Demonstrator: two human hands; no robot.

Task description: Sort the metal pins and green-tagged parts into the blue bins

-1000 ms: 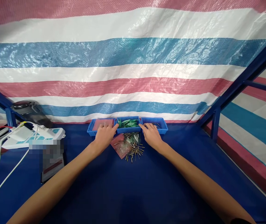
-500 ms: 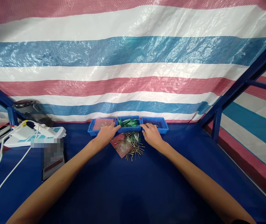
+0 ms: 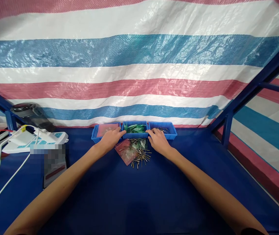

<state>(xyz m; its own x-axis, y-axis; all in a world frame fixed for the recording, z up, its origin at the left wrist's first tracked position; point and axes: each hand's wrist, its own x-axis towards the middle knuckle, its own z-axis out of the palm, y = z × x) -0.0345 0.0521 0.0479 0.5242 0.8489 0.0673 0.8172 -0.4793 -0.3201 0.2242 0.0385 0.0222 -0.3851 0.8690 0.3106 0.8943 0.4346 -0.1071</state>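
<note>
Three small blue bins stand side by side at the back of the table. My left hand (image 3: 110, 137) rests over the right front part of the left bin (image 3: 96, 137), its thumb stretched towards the middle bin (image 3: 136, 135). Over the left front part of the right bin (image 3: 169, 133) lies my right hand (image 3: 158, 139), thumb out to the middle bin's corner. Both hands look spread and hold nothing visible; some fingertips are hidden. A pink bag (image 3: 109, 128) lies in the left bin, green pieces (image 3: 136, 128) fill the middle one, and thin metal pins (image 3: 164, 130) show in the right one.
In front of the bins lie a pink bag (image 3: 126, 156), clear packets and a heap of metal pins (image 3: 140, 157). A power strip (image 3: 19, 148) with white cables, a dark bottle (image 3: 33, 116) and a partly blurred phone (image 3: 55, 166) are at left. Blue frame bars (image 3: 242, 94) slant at right.
The view has shifted very slightly. Both hands stay at the bins in nearly the same pose, and nothing has visibly been picked up or let go.
</note>
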